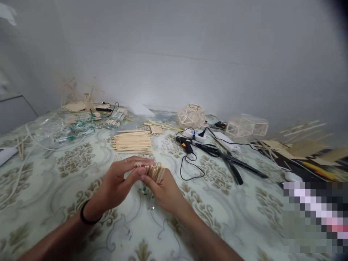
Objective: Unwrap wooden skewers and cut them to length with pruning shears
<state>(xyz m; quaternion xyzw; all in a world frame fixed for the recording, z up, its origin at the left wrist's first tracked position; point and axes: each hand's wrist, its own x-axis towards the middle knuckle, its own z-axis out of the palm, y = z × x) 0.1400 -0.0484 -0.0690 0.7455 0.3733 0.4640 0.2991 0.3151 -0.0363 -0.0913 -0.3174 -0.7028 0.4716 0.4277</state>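
My right hand is closed around a bundle of short wooden sticks, their cut ends pointing up and away from me. My left hand rests against the bundle from the left, its fingers stretched flat over the stick ends and its thumb touching the right hand. A black band sits on my left wrist. Both hands hover just above the patterned tablecloth. A larger loose pile of long wooden sticks lies on the cloth just beyond the hands.
A black glue gun with a looping cable, a white power strip and large black scissors lie to the right. Stick models stand at the back, near the wall. Plastic bags lie at the left.
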